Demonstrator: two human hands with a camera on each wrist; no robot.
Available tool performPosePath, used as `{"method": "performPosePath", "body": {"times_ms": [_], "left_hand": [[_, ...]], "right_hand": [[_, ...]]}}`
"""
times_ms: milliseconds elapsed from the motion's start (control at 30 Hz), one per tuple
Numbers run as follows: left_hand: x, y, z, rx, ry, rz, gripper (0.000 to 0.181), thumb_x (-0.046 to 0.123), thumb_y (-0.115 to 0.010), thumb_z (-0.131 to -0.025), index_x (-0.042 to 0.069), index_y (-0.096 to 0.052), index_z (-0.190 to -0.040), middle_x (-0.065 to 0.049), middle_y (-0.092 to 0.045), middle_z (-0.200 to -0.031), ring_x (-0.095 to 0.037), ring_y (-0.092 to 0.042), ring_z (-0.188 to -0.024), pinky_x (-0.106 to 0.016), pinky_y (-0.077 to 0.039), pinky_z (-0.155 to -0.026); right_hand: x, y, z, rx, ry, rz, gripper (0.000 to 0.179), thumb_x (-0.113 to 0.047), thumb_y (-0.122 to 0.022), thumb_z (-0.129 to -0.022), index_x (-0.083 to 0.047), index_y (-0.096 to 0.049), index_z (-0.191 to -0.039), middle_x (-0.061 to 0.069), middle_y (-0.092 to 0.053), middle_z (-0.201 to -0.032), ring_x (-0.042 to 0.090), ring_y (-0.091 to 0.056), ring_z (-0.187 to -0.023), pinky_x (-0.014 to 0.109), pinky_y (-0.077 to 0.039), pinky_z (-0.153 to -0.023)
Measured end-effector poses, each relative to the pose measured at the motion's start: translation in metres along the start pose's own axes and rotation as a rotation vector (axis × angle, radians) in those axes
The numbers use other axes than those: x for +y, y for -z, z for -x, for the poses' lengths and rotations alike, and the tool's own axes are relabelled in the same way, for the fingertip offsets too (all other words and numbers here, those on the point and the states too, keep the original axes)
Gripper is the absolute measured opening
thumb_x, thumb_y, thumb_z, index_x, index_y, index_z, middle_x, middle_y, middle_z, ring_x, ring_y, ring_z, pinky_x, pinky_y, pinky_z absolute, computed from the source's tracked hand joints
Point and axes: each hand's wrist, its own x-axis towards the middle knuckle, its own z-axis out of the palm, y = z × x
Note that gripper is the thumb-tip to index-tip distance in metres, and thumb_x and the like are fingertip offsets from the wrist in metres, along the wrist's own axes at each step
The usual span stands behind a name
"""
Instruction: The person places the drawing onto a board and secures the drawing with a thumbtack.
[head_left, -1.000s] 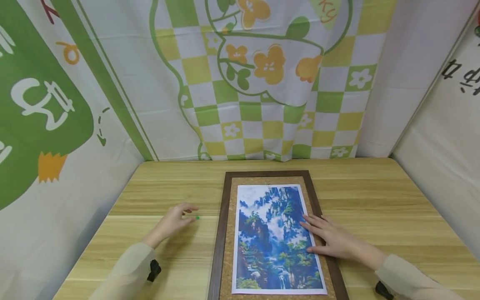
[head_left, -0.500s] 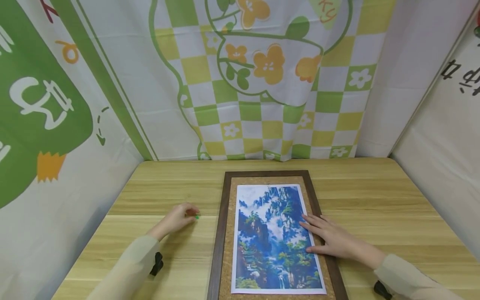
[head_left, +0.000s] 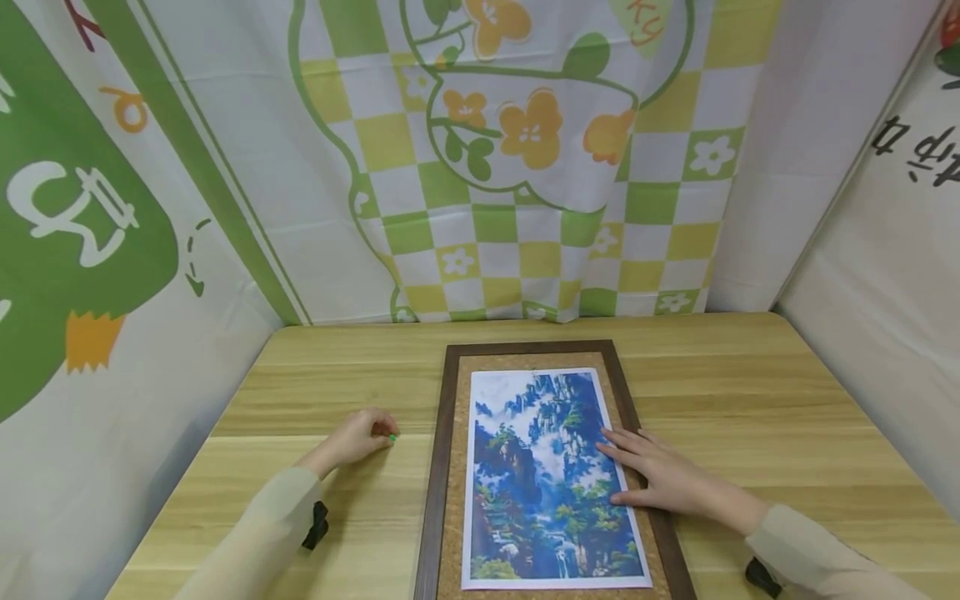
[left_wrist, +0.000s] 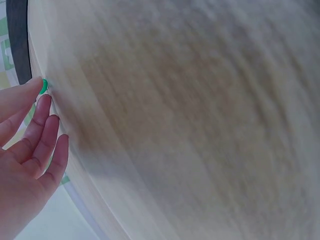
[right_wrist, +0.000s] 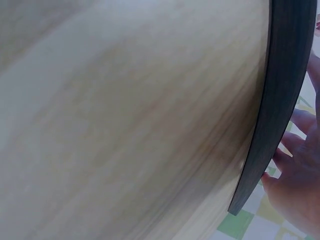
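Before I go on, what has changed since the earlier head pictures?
The left hand has brought its thumb and fingers together and now pinches the small green piece, left of the framed corkboard. The right hand stays with its fingers on the landscape print; print and board lie as before.

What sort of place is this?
Probably a small curtained-off work booth, though only this corner shows. Printed cloth hangs behind and on both sides of a wooden table, where a framed corkboard lies with a picture on it.
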Motion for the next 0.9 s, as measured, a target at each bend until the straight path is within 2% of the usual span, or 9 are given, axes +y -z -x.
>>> {"method": "performPosePath", "body": {"times_ms": [600, 900], "left_hand": [[-0.0029, -0.0014, -0.0007, -0.006, 0.028, 0.019, 0.006, -0.004, -0.060, -0.078, 0.000, -0.063, -0.082, -0.005, -0.061, -0.083, -0.014, -0.054, -0.075, -0.024, -0.046, -0.066], [0.0037, 0.0012, -0.0061, -0.002, 0.091, 0.075, 0.007, -0.004, -0.058, -0.080, -0.003, -0.064, -0.084, -0.009, -0.063, -0.084, -0.019, -0.057, -0.078, -0.033, -0.047, -0.071]], "right_hand": [[-0.0011, 0.0005, -0.0003, 0.001, 0.019, -0.004, 0.074, -0.052, -0.053, -0.081, -0.005, -0.035, -0.136, 0.018, -0.028, -0.140, 0.037, -0.026, -0.127, 0.057, -0.019, -0.098], [-0.0012, 0.0009, -0.0005, -0.002, 0.019, -0.007, 0.075, -0.052, -0.053, -0.080, -0.005, -0.035, -0.135, 0.019, -0.028, -0.140, 0.037, -0.026, -0.126, 0.057, -0.018, -0.098]]}}
